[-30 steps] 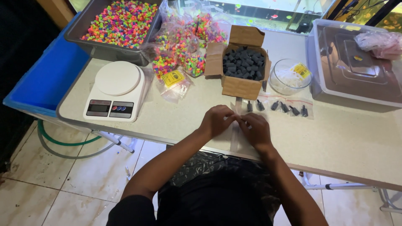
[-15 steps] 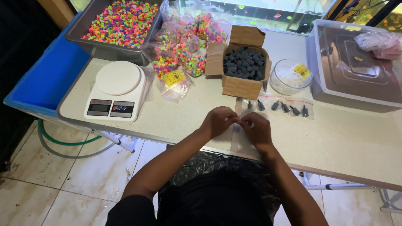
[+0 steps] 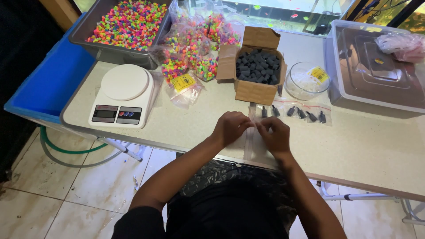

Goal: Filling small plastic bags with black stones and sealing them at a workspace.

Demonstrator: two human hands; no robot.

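My left hand [image 3: 231,127] and my right hand [image 3: 275,134] meet at the table's near edge, both pinching a small clear plastic bag [image 3: 250,140] that lies between them. What is inside the bag is hidden by my fingers. Just beyond my hands lies a row of small clear bags [image 3: 293,112], each with a dark cylindrical stone in it. Behind them stands an open cardboard box [image 3: 252,90] full of the same dark stones.
A white kitchen scale [image 3: 123,94] sits at the left. Bags of neon gravel [image 3: 195,55] and a grey tray of gravel [image 3: 110,52] are at the back. A glass bowl [image 3: 304,82] and a lidded clear bin [image 3: 376,71] stand right.
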